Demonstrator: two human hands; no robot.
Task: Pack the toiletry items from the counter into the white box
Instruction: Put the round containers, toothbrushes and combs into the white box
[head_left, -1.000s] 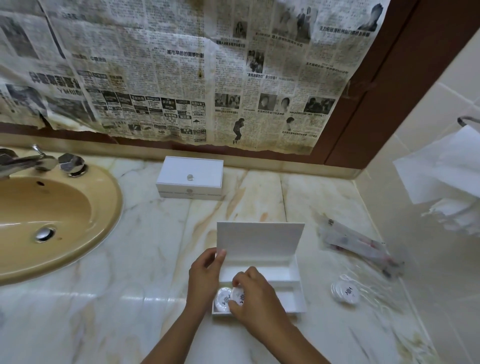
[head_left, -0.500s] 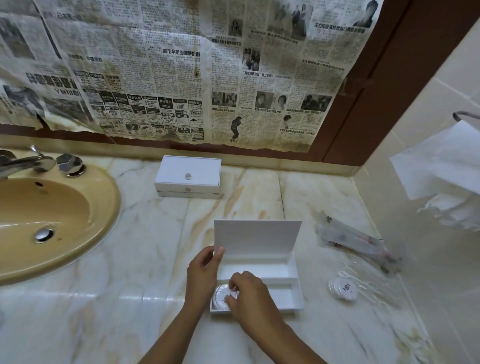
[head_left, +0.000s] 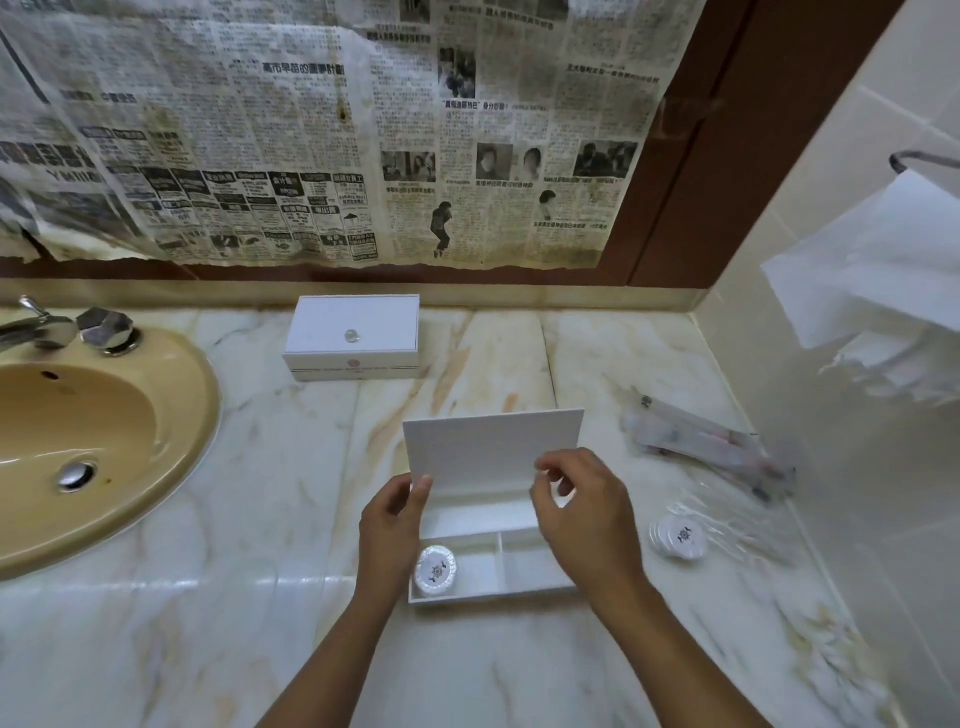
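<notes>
A white box (head_left: 535, 569) lies on the marble counter with its lid (head_left: 493, 447) standing up. A round white wrapped toiletry (head_left: 436, 570) sits in the box's front left compartment. My left hand (head_left: 392, 530) holds the box's left edge, thumb against the lid. My right hand (head_left: 582, 512) hovers over the box's right side, fingers loosely curled and holding nothing. A second round wrapped toiletry (head_left: 679, 535) lies on the counter right of the box. Long clear-wrapped items (head_left: 711, 447) lie farther back on the right.
A closed white box (head_left: 353, 338) with a small knob stands near the back wall. A tan sink (head_left: 93, 447) with a chrome tap (head_left: 47, 327) fills the left. White towels (head_left: 883, 291) hang on the right wall. Newspaper covers the mirror.
My right hand has let go of the round toiletry in the front left compartment and has risen toward the right. My left hand stays at the box's left edge.
</notes>
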